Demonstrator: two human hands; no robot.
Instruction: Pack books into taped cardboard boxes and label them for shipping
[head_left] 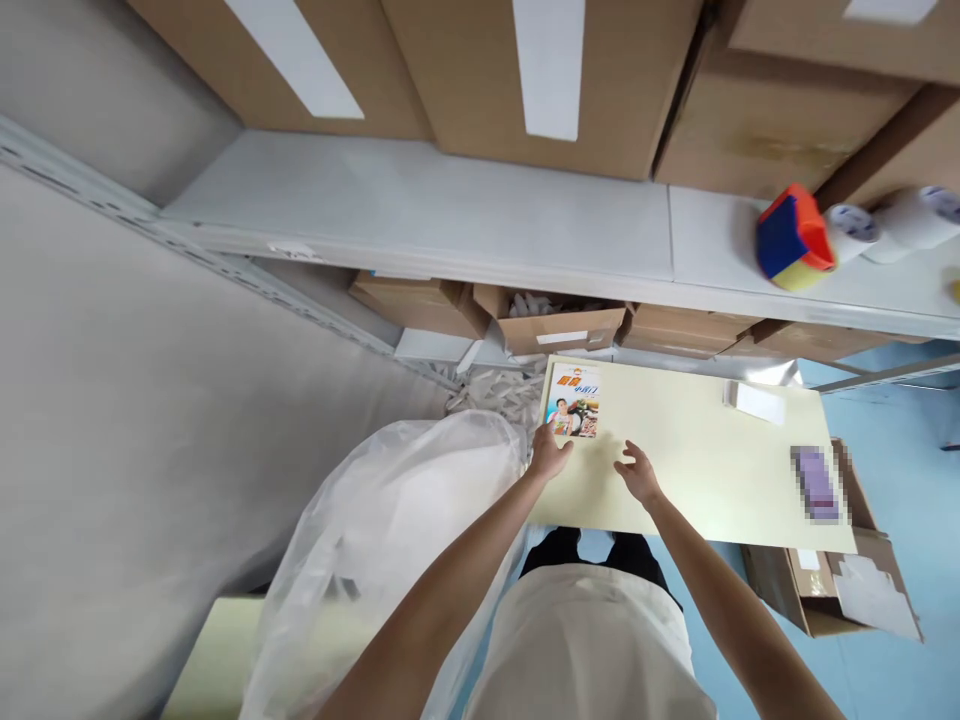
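Passable right of the booklet (576,400), across the tabletop (697,470) to the small white pack (759,403); blocked near-left by the translucent plastic bag (420,490), behind by the open cardboard box (562,326).

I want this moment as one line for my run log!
left hand: at booklet's near left corner, contact unclear | right hand: open, apart from booklet | booklet: flat on table

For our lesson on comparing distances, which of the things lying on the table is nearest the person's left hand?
The colourful booklet, close by the left hand; the white pack and purple object lie farther off, past the right hand.
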